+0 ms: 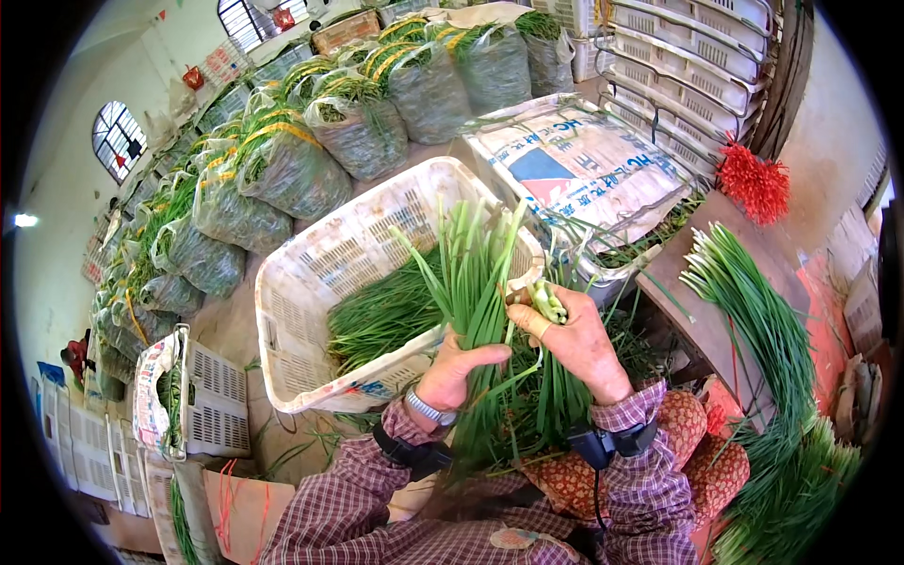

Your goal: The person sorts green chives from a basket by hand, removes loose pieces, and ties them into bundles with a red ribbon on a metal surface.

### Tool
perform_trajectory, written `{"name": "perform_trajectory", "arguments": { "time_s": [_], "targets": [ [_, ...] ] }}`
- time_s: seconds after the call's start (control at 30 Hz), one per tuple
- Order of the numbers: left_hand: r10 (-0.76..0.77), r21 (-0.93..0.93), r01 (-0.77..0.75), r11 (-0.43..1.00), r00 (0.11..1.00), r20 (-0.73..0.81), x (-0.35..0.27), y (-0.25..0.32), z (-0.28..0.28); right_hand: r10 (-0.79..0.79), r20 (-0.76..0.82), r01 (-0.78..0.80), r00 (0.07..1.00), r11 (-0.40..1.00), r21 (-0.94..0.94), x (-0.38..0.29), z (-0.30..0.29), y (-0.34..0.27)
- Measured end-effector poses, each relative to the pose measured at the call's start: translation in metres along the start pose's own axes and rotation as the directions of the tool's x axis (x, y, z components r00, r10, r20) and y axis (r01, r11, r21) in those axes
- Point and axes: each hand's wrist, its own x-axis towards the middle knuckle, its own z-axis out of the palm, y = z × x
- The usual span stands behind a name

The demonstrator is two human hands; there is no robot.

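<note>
My left hand (452,374) is wrapped around a bunch of long flat green leaves (480,282), which look like Chinese chives, with their tips pointing up and away. Between the thumb and fingers of my right hand (568,332) is a small clump of pale stalk ends (547,302), its green leaves hanging down below the hand. Just beyond my left hand stands a white slotted plastic crate (318,282). Thinner dark green chives (388,307) lie inside it, partly hidden by the bunch. More loose leaves spread below my hands over my lap.
A board (713,275) at the right bears a neat chive bundle (752,318); a large chive pile (791,494) lies nearer me. Red string (752,180) hangs beside stacked white crates (688,63). Beyond are a sack-covered crate (579,169) and several filled plastic bags (431,92).
</note>
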Motion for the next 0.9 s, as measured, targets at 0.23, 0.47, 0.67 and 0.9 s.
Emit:
{"name": "perform_trajectory", "arguments": {
  "time_s": [0.23, 0.47, 0.67, 0.9],
  "targets": [
    [-0.021, -0.026, 0.022, 0.999, 0.999, 0.028, -0.001, 0.001, 0.002, 0.056, 0.091, -0.06, 0.994, 0.998, 0.036, 0.0, -0.004, 0.005],
    [0.03, -0.029, -0.03, 0.999, 0.999, 0.017, -0.004, 0.001, -0.009, -0.02, -0.201, 0.04, 0.979, 0.995, 0.096, -0.001, -0.033, 0.004],
    [-0.059, -0.002, 0.059, 0.998, 0.998, -0.035, -0.002, -0.003, -0.024, -0.063, -0.629, 0.196, 0.775, 0.97, 0.144, -0.016, -0.099, -0.019],
    [-0.004, 0.046, 0.002, 0.999, 0.998, 0.057, -0.001, -0.01, -0.001, -0.135, -0.333, 0.138, 0.933, 0.99, -0.015, -0.015, -0.054, -0.03]
  ]
}}
